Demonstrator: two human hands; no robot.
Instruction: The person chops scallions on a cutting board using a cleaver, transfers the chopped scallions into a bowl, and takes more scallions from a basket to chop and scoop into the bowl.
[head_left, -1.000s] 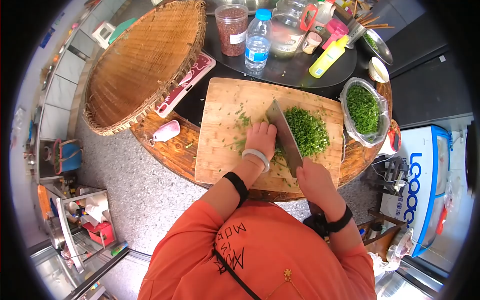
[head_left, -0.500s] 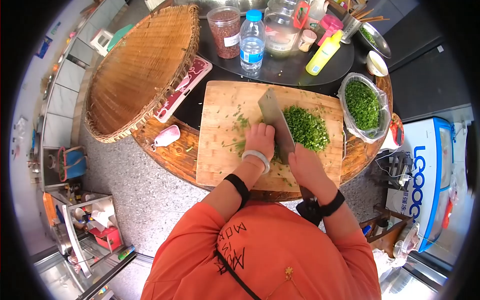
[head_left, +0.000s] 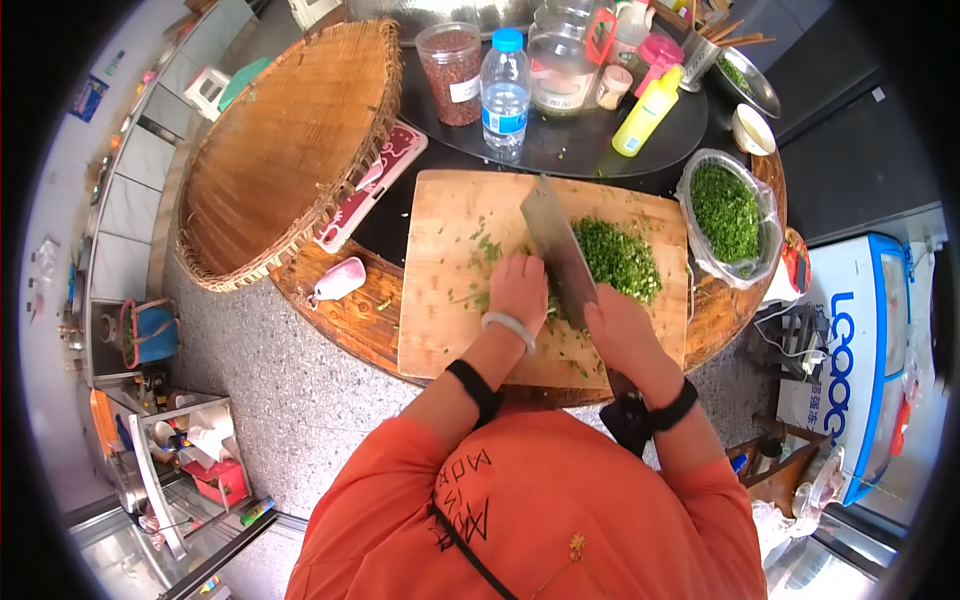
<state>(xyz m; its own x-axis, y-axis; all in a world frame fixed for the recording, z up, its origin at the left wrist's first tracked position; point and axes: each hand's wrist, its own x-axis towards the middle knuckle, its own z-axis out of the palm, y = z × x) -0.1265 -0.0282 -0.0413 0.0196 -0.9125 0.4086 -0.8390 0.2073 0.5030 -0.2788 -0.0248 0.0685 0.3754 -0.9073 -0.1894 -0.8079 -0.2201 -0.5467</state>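
Observation:
My right hand (head_left: 628,338) is wrapped around the handle of a wide-bladed cleaver (head_left: 558,242). The blade stands on edge over the wooden cutting board (head_left: 440,335), its tip pointing away from me. My left hand (head_left: 519,290) is closed, knuckles close to the blade's left face, pressing down scallions (head_left: 478,299) mostly hidden under the fingers. To the right of the blade lies a heap of finely chopped scallions (head_left: 618,262). Loose green bits are scattered over the board.
A bag-lined bowl of chopped greens (head_left: 727,212) stands right of the board. A woven tray (head_left: 285,150) leans at the left, near a phone (head_left: 375,185). Behind are a water bottle (head_left: 505,100), a jar (head_left: 451,80) and a yellow bottle (head_left: 646,115).
The cleaver has shifted only slightly, still beside my left hand. Both hands keep their holds, and the whole view has moved a little.

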